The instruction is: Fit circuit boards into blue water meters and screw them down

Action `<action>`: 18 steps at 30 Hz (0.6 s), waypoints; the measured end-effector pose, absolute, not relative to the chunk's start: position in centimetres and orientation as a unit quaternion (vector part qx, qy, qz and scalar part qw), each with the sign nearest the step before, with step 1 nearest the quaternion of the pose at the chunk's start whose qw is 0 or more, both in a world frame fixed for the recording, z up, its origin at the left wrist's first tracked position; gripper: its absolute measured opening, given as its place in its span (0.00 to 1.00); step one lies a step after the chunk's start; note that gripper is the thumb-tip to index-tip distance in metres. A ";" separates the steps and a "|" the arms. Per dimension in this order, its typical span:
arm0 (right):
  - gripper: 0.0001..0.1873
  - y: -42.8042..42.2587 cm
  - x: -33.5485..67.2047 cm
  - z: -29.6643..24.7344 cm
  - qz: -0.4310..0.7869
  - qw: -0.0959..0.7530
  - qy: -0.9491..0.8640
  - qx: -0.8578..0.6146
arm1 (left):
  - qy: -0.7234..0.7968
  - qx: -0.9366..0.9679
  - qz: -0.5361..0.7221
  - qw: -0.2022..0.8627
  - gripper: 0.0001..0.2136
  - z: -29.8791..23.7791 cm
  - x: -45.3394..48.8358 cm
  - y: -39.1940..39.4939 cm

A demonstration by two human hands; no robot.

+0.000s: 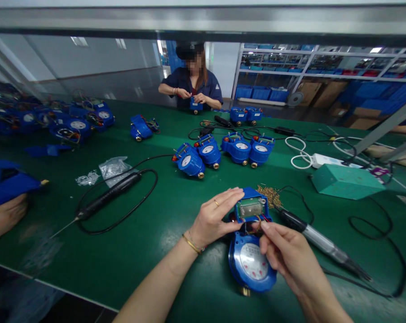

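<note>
A blue water meter (pixel 253 264) lies in front of me with its round dial facing up and a brass fitting at the near end. Its upper housing (pixel 252 206) shows a green circuit board with a grey display, and thin wires (pixel 257 225) run in the gap below it. My left hand (pixel 216 215) grips the left side of that housing, fingers along the top and thumb at the gap. At the right of the gap, my right hand (pixel 287 251) pinches the wires between thumb and forefinger. A pile of small brass screws (pixel 269 196) lies just behind.
An electric screwdriver (pixel 324 242) lies right, another black one (pixel 110 195) left. Several blue meters (pixel 208 150) stand ahead, more at far left (pixel 78 125). A green box (pixel 347 181) sits right. A co-worker (pixel 194 85) works opposite; another person's hand (pixel 7 217) is left.
</note>
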State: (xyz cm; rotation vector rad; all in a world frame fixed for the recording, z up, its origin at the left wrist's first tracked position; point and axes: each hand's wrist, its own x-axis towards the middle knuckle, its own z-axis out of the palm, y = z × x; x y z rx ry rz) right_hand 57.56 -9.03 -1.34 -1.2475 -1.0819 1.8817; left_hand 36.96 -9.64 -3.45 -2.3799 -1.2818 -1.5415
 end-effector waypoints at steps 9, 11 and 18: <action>0.30 -8.9 57.9 -1.8 0.702 0.313 -0.436 -0.469 | -0.405 -0.771 -0.492 0.005 0.30 -3.3 36.8 -9.6; 0.30 -9.2 57.6 -1.6 0.691 0.322 -0.440 -0.475 | -0.406 -0.769 -0.493 -0.002 0.31 -3.3 36.7 -9.7; 0.28 -10.3 56.4 -0.1 0.657 0.372 -0.433 -0.493 | -0.419 -0.768 -0.484 -0.015 0.32 -3.1 36.6 -9.8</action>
